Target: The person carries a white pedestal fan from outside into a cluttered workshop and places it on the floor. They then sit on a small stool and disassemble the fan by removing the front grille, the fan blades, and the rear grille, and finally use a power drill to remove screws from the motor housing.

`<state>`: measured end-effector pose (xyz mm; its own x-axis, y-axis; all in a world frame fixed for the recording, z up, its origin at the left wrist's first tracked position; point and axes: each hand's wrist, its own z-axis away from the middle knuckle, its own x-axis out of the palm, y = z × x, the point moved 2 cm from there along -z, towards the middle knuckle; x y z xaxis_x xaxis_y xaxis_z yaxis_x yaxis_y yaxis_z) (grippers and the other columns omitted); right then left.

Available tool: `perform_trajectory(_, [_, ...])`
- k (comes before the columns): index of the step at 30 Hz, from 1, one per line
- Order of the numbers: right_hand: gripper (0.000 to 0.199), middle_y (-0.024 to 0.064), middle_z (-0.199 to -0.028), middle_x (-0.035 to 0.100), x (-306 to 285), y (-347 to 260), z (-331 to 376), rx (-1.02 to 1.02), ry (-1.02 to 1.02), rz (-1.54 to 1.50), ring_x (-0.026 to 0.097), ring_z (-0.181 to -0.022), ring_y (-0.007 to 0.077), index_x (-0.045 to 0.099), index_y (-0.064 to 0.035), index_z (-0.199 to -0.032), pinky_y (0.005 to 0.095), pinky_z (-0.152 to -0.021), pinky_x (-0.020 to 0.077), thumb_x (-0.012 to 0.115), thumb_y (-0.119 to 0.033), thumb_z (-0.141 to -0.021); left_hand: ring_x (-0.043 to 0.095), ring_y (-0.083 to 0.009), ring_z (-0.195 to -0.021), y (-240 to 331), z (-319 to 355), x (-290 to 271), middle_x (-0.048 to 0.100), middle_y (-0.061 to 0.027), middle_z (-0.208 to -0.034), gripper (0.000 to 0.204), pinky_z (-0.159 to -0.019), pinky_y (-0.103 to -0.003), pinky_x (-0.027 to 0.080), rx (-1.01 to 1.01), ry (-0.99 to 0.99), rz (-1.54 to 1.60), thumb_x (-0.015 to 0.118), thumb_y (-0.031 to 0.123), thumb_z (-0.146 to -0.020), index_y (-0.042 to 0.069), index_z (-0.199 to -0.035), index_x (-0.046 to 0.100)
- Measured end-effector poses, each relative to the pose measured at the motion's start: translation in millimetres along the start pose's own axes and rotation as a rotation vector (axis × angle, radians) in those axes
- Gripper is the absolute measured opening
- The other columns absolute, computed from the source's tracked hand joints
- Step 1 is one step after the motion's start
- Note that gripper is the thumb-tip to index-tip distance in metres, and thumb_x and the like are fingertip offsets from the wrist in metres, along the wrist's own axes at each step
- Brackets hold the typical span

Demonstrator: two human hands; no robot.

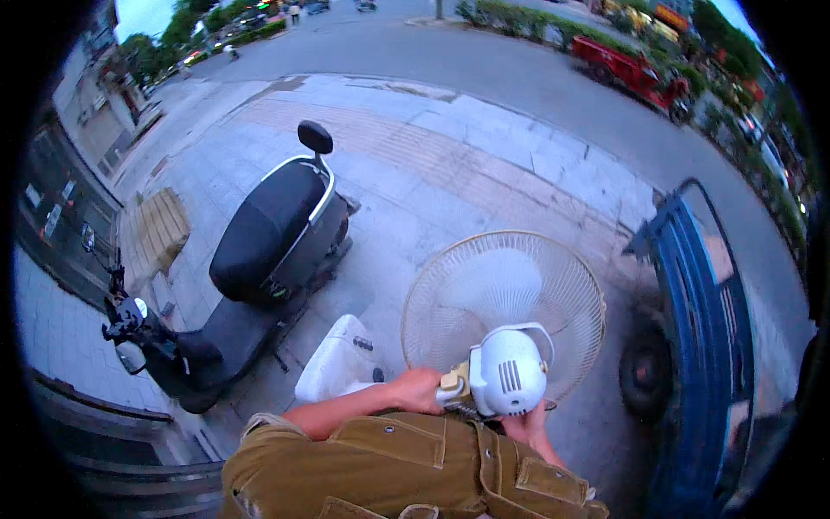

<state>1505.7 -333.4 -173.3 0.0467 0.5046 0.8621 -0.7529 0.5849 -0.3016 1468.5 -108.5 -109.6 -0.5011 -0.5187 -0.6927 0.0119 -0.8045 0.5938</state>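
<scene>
Close in front of me is an electric fan (512, 376) with a white motor housing and a round, cream wire guard (415, 303). Pale blades (493, 281) show through the guard, which faces away from me. My left hand (419, 391) is closed on the fan's neck, at the left side of the housing. Against the underside of the housing, my right hand (526, 426) grips the fan from the right; the housing hides most of its fingers. Left of the fan stands a white plastic part (337, 362) with dark knobs, partly behind my left forearm.
A black electric scooter (268, 229) is parked at the left, near a tan bundle (158, 229). On the right stands a blue cart (705, 320) with a black wheel (646, 368). Beyond the paved sidewalk (380, 164), a red three-wheeled cargo vehicle (627, 71) is on the road.
</scene>
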Motion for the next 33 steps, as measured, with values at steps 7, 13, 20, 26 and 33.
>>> perform_trajectory(7, [0.058, 0.0064, -0.121, 0.050, -6, -38, -107, -0.060, 0.059, -0.030, 0.050, -0.107, 0.0300, 0.042, -0.0146, -0.126, 0.0491, -0.077, 0.0478, 0.034, -0.055, -0.086, 0.058, -0.0368, -0.083, -41, -71, -59, 0.061, -0.0202, -0.088, 0.044, -0.070, -0.043, 0.046, -0.057, 0.009, -0.016, 0.066, 0.031, -0.061, 0.006, -0.096, 0.059])
perform_trajectory(13, [0.057, 0.0090, -0.126, 0.045, 38, -125, -142, -0.014, -0.087, -0.081, 0.047, -0.110, 0.0341, 0.036, -0.0148, -0.130, 0.0564, -0.073, 0.0481, 0.033, -0.052, -0.087, 0.059, -0.0356, -0.083, -34, -168, -124, 0.062, -0.0191, -0.088, 0.046, -0.070, -0.042, 0.046, 0.043, -0.084, -0.059, 0.067, 0.032, -0.061, 0.006, -0.098, 0.058])
perform_trajectory(20, [0.055, 0.0077, -0.130, 0.043, 68, -174, -241, -0.105, -0.061, -0.023, 0.047, -0.112, 0.0302, 0.034, -0.0165, -0.132, 0.0530, -0.079, 0.0453, 0.027, -0.051, -0.090, 0.059, -0.0355, -0.082, -57, -237, -214, 0.062, -0.0193, -0.087, 0.047, -0.072, -0.041, 0.047, -0.067, -0.035, -0.085, 0.071, 0.030, -0.058, 0.005, -0.097, 0.059])
perform_trajectory(26, [0.061, 0.0125, -0.128, 0.043, 118, -272, -298, -0.094, -0.180, -0.018, 0.047, -0.111, 0.0337, 0.033, -0.0131, -0.132, 0.0541, -0.079, 0.0455, 0.028, -0.056, -0.088, 0.060, -0.0362, -0.080, -42, -311, -284, 0.063, -0.0184, -0.086, 0.049, -0.071, -0.040, 0.048, -0.034, 0.058, -0.111, 0.073, 0.030, -0.057, 0.004, -0.097, 0.059])
perform_trajectory(33, [0.077, 0.0183, -0.127, 0.043, 143, -349, -378, 0.111, -0.358, -0.010, 0.046, -0.111, 0.0367, 0.031, -0.0067, -0.132, 0.0518, -0.088, 0.0384, 0.031, -0.065, -0.083, 0.062, -0.0300, -0.081, -22, -386, -370, 0.064, -0.0157, -0.085, 0.050, -0.071, -0.037, 0.048, -0.194, 0.026, -0.115, 0.073, 0.031, -0.056, 0.004, -0.096, 0.061])
